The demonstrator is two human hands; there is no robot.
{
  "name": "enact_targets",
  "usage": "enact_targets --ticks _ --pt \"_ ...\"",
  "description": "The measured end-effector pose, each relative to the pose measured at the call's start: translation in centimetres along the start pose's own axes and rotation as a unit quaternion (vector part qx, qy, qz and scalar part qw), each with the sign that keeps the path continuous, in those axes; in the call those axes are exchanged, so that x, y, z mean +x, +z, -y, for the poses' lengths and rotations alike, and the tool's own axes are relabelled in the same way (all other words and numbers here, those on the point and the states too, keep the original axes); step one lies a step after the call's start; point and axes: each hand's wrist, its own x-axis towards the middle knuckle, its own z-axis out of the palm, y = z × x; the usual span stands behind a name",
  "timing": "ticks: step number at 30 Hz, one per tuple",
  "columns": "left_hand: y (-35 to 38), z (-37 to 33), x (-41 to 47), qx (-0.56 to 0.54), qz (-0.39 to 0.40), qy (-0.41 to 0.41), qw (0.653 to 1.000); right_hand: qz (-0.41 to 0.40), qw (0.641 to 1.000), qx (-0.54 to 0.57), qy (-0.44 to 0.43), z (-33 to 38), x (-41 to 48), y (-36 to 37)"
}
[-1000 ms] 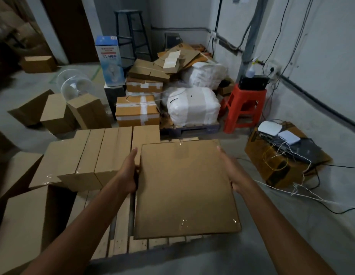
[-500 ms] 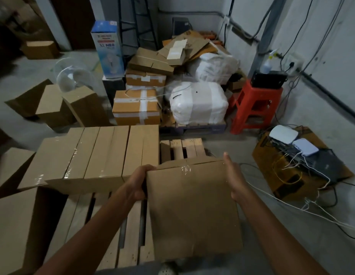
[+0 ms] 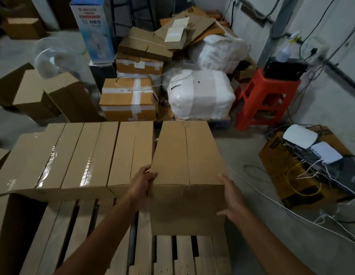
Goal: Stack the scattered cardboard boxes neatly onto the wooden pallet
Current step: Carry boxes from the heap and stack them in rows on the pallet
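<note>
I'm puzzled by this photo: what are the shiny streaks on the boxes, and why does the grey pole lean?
Head view: glare from light on clear tape over the row of boxes; head view: the wide-angle lens tilts the grey pole near the edge.

A cardboard box [image 3: 184,155] is held over the wooden pallet [image 3: 182,255], at the right end of a row of taped boxes [image 3: 77,155] and just beside the last of them. Its near left corner is gripped by the left hand [image 3: 140,185], and its right side is pressed by the flat right hand [image 3: 231,199]. Whether it rests on the slats cannot be told. Behind the pallet, strapped cartons [image 3: 129,102], a white wrapped bundle [image 3: 200,96] and a red stool [image 3: 266,100] are seen.
</note>
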Motion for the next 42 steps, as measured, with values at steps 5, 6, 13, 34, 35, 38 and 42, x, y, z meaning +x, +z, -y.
enact_targets --ticks 5,6,13,34,35,38,42 --pt "0.6 4.7 7.7 0.081 -0.019 0.058 0.995 0.013 1.000 0.001 -0.023 -1.5 8.7 2.3" --pt "0.5 5.9 9.3 0.097 -0.020 0.067 0.993 0.013 1.000 -0.005 -0.028 -2.3 10.7 2.7" --pt "-2.9 15.7 19.9 0.146 0.003 0.108 0.983 0.035 0.993 -0.045 -0.105 -10.4 22.6 5.7" --pt "-10.8 25.1 28.9 0.625 -0.072 0.207 0.750 0.067 0.720 -0.640 -0.260 -23.2 34.0 11.2" --pt "-11.5 23.9 30.2 0.660 -0.062 0.202 0.721 0.058 0.699 -0.655 -0.281 -23.0 34.0 11.6" --pt "-13.9 22.2 33.9 0.771 0.010 0.130 0.623 0.048 0.690 -0.663 -0.287 -22.4 34.8 12.6" --pt "-14.9 23.5 35.9 0.841 0.036 0.092 0.532 0.036 0.695 -0.656 -0.293 -21.4 35.9 13.5"
